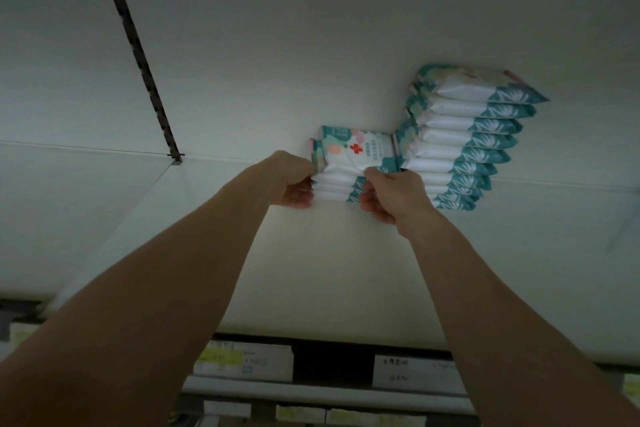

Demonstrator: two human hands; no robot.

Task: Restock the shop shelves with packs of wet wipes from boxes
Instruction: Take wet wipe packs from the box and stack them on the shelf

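Two hands point(294, 184) point(388, 196) grip a short stack point(337, 180) beside one tall stack point(460, 135), perhaps ten packs; shelf point(311, 270) mostly bare.

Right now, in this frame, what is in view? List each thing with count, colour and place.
Tall stack of packs: about ten packs, white and teal, right rear of the shelf.
Short stack of packs: about four, white and teal, red cross on the top pack, beside the tall stack on its left.
Shelf: one, white.
Slotted upright: one, dark, left rear.
Price labels: several, white and yellow, on the shelf's front edge, unreadable.
Left hand: grips the short stack's left end.
Right hand: grips its right end.
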